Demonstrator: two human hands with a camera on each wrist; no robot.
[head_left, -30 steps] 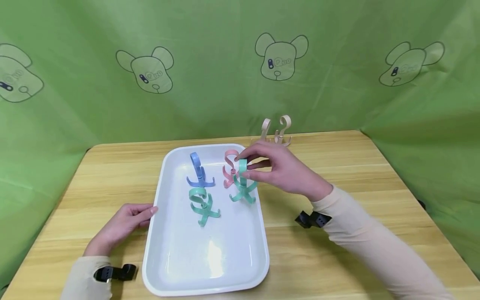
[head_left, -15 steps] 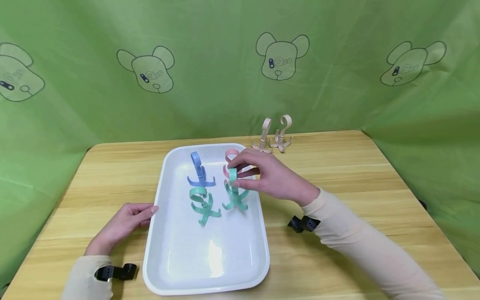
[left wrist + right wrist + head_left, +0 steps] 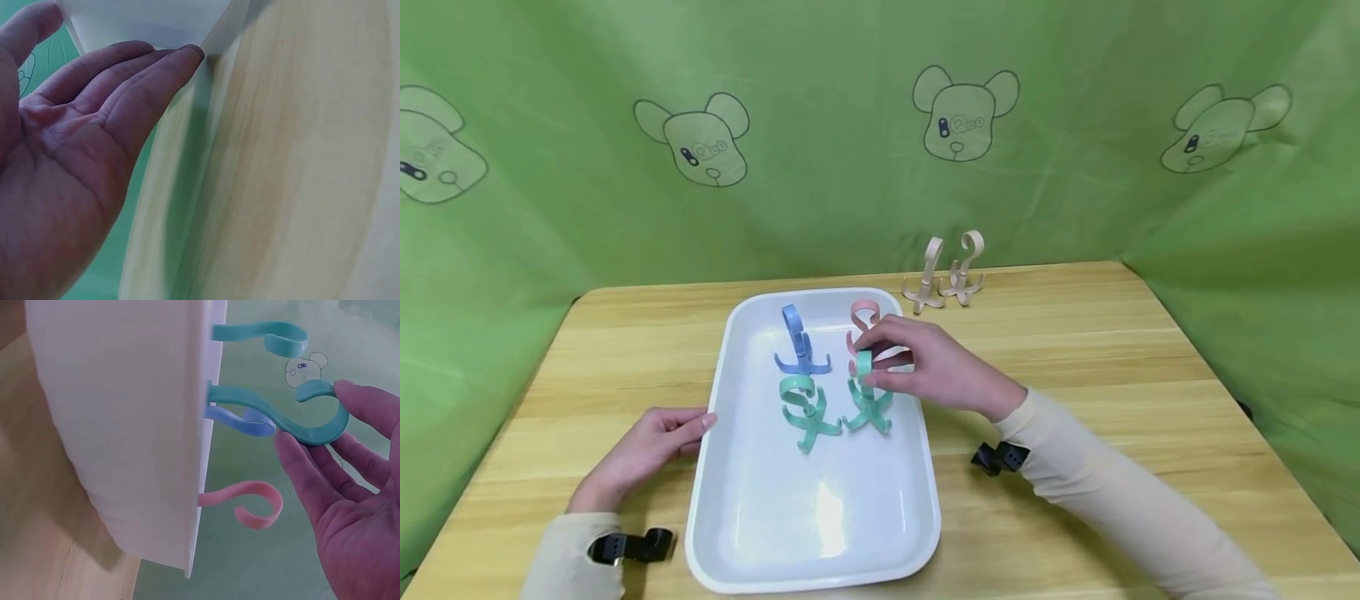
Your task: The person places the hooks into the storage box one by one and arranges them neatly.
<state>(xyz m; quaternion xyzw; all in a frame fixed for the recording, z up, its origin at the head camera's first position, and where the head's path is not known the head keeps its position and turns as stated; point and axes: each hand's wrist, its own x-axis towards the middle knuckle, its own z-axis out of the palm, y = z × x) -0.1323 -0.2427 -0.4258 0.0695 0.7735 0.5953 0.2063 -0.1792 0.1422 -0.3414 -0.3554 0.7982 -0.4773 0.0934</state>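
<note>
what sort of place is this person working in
Probably a screened-off tabletop recording setup: a green fabric backdrop printed with cartoon animal heads hides the surroundings, a pale wood-grain table stands against it, and the small black boxy wrist-worn devices look like cameras.

Pink hook point(image 3: 865, 306) partly behind right grip point(image 3: 925, 362)

Pinching the curl of a green hook point(image 3: 306, 434) with the right hand point(image 3: 359, 512), beyond the edge of a white tray point(image 3: 125, 425), with a second green hook point(image 3: 290, 344), a blue hook point(image 3: 253, 429) and, nearest the tray's visible corner, a pink hook point(image 3: 273, 499) jutting likewise.
</note>
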